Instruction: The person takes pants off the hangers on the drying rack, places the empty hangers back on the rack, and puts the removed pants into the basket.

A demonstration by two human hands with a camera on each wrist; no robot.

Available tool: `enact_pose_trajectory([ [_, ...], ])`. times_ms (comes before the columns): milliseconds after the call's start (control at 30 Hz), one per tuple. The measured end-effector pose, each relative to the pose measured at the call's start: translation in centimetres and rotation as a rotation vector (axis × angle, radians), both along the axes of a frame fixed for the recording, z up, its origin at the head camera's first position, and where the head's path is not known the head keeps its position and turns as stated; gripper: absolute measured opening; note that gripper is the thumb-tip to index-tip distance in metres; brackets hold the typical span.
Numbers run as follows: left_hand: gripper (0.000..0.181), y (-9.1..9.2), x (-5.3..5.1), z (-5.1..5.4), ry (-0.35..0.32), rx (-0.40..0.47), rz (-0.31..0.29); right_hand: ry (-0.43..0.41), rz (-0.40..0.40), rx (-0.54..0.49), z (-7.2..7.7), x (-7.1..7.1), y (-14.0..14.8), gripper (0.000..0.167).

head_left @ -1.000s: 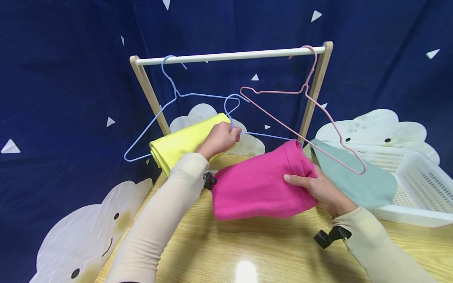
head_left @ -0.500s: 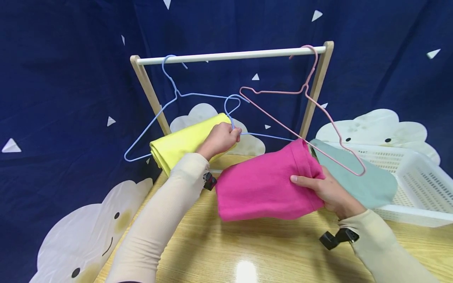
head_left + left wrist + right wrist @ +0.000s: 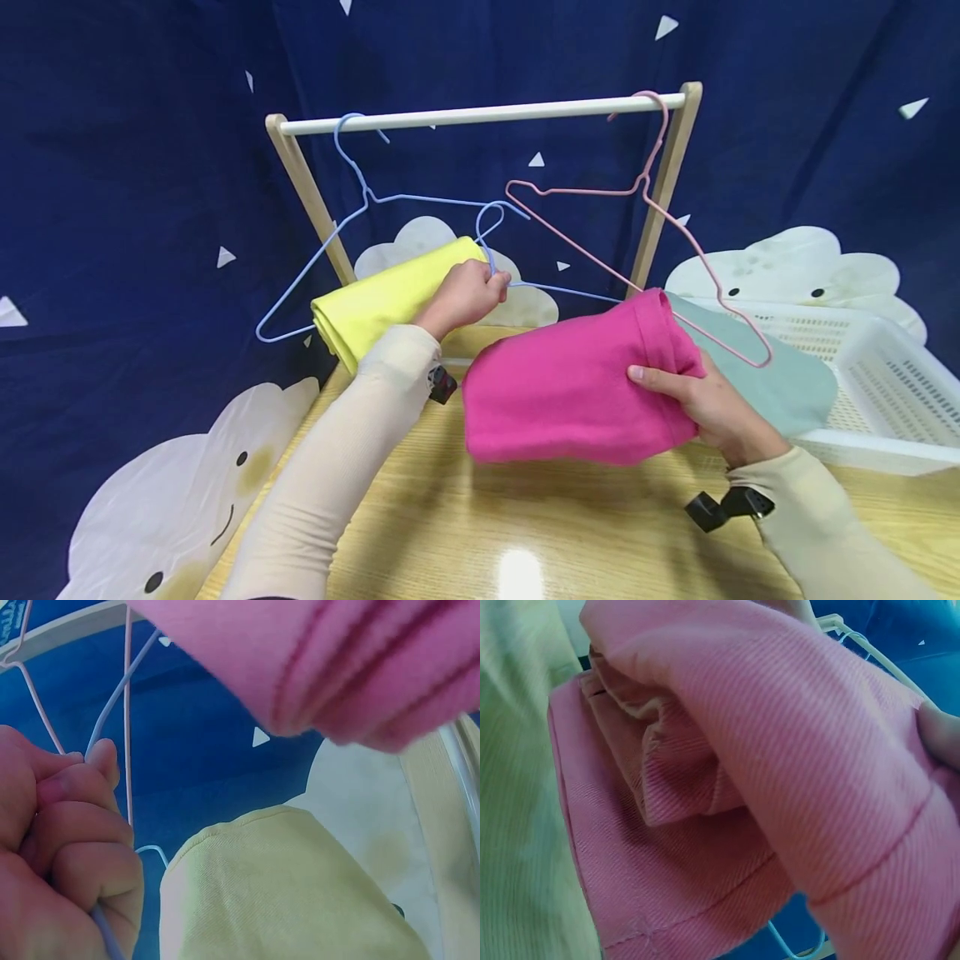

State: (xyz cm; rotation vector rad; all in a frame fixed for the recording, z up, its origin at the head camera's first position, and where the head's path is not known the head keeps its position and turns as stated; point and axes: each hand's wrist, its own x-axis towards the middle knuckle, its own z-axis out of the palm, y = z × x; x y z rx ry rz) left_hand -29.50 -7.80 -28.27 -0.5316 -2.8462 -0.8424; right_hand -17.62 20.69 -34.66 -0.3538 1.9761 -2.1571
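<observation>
My left hand grips a blue wire hanger just below its hook. One arm of that hanger runs right and goes out of sight behind a folded magenta garment. With the thumb on its near face, my right hand holds this garment by its right end. Twill weave and stitched hems show on the garment in the left wrist view. Whether the hanger's lower bar passes through its folds, I cannot tell. Behind my left hand, a folded yellow cloth drapes over another blue hanger.
A white rail on wooden posts carries that second blue hanger at the left and a pink hanger at the right. At the right, a green cloth lies over a white slotted basket. All this stands on a wooden table.
My right hand has drawn the magenta garment a little to the right. My left hand keeps its grip on the blue hanger, and the view has shifted slightly.
</observation>
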Motion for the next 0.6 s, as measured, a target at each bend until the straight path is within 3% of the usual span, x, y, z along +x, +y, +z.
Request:
enact_pose_trajectory([
  [333,0.043,-0.1,-0.1,-0.3,0.007,-0.056,-0.005,0.025,0.036,-0.081,0.1,0.2,0.7,0.018],
  [600,0.048,-0.6,-0.1,-0.7,0.026,-0.108,0.018,0.073,0.014,-0.067,0.6,0.1,1.8,0.022],
])
